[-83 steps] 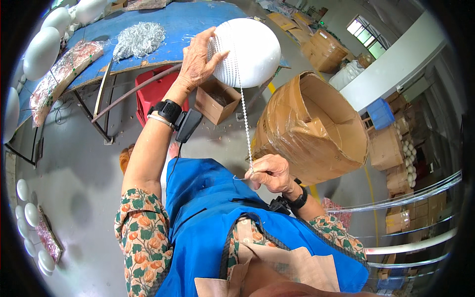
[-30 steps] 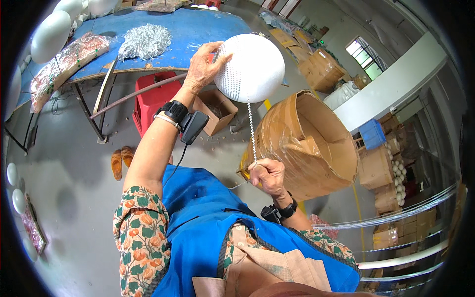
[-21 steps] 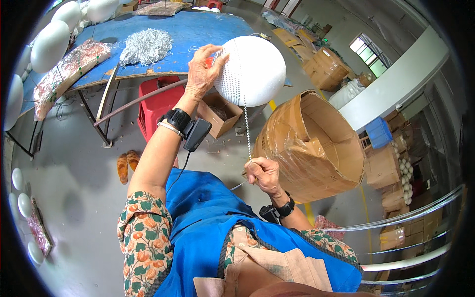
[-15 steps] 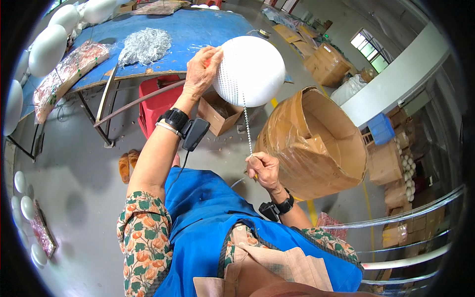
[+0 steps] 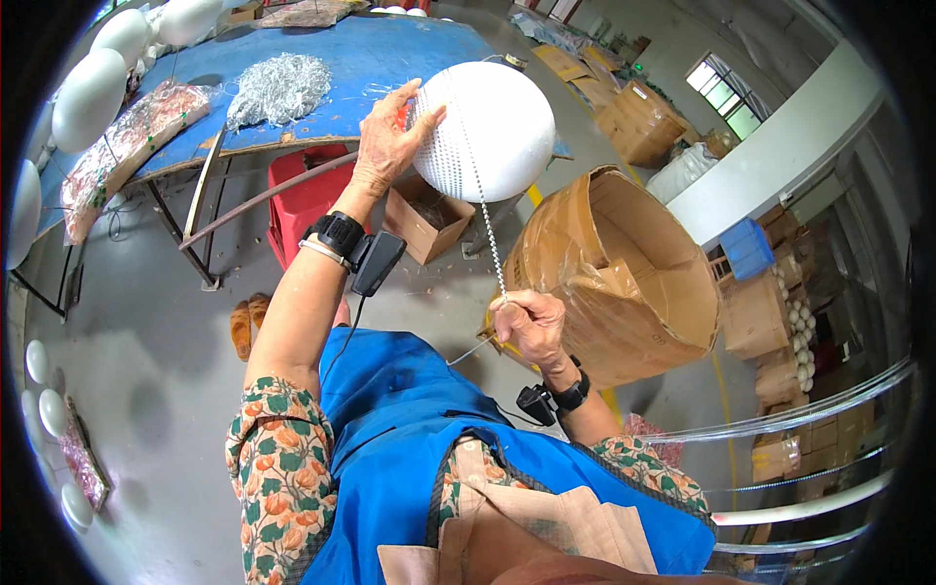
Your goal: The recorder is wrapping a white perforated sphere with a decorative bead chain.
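A long blue worktable (image 5: pixel 390 58) is running across the top of the view, carrying a heap of silvery strands (image 5: pixel 278 88) and a patterned plastic bag (image 5: pixel 122 136), with plain white balls (image 5: pixel 93 83) sitting along its left edge, seemingly kept within reach as stock. To the right, a big round cardboard drum (image 5: pixel 624 273) is lying tilted with its mouth facing the person, which looks like a handy angle for dropping things in. Under the table a red crate (image 5: pixel 307 200) and a small open cardboard box (image 5: pixel 424 219) are standing on the grey floor. In front of all this, the person is holding up a large white ball (image 5: pixel 483 127), raised well clear of the table, probably so that it can be turned freely. The left hand (image 5: pixel 385 146) is cupping the ball's left side, fingers spread and pressing against its surface to steady it. A thin beaded string (image 5: pixel 487 229) is running taut from the ball's dotted face down to the right hand (image 5: pixel 526 327), whose fingertips are pinching together on it; the tension is likely keeping the beads lying in neat rows against the ball. A black device is dangling from the left wrist strap (image 5: pixel 336 234).
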`<action>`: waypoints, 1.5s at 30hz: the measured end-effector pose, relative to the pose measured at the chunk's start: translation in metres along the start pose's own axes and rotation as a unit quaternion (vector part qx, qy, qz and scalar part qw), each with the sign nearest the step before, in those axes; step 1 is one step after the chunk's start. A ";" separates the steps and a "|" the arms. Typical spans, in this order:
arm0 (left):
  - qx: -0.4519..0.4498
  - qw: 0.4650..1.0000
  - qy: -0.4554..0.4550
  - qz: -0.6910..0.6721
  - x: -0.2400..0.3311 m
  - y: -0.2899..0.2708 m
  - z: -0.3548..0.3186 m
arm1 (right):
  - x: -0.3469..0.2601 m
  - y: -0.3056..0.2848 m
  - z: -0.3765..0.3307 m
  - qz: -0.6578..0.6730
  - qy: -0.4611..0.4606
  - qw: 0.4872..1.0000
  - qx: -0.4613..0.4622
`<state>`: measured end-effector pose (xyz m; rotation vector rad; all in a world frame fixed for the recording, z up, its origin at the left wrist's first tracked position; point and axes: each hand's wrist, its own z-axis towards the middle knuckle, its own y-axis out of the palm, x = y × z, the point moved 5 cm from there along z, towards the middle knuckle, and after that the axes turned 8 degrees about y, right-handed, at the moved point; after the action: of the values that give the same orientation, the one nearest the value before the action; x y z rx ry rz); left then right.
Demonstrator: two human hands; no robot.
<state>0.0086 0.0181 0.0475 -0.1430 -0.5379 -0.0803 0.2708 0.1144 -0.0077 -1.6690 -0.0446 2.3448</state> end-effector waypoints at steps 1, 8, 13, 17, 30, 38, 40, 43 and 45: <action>0.007 1.000 -0.007 0.024 0.002 0.000 0.001 | 0.007 -0.001 0.000 0.007 0.016 1.000 0.013; -0.012 0.999 -0.042 -0.030 -0.002 0.007 0.004 | 0.037 -0.003 0.011 0.040 0.091 0.993 0.069; -0.027 0.995 -0.062 -0.080 -0.009 0.010 -0.004 | 0.044 -0.003 0.017 0.018 0.098 0.992 0.075; -0.038 0.996 -0.048 -0.063 -0.006 0.011 -0.003 | 0.045 0.000 0.017 0.028 0.121 0.990 0.073; 0.005 0.997 -0.082 -0.011 -0.007 0.006 0.001 | 0.036 0.004 0.027 0.022 0.093 0.993 0.070; 0.041 0.998 -0.023 -0.040 0.002 0.007 0.005 | 0.047 -0.001 0.040 0.019 0.105 0.990 0.095; 0.018 0.996 -0.066 -0.059 0.001 0.007 0.002 | 0.050 -0.002 0.044 0.031 0.108 0.989 0.095; -0.009 0.993 -0.087 -0.083 -0.004 0.009 -0.002 | 0.057 -0.003 0.046 0.046 0.110 0.988 0.098; -0.014 0.994 -0.064 -0.088 -0.005 0.011 -0.004 | 0.061 -0.004 0.046 0.057 0.120 0.985 0.106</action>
<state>0.0077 0.0286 0.0407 -0.1281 -0.6768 -0.2524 0.2098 0.1376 -0.0474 -1.8726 0.3438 2.1191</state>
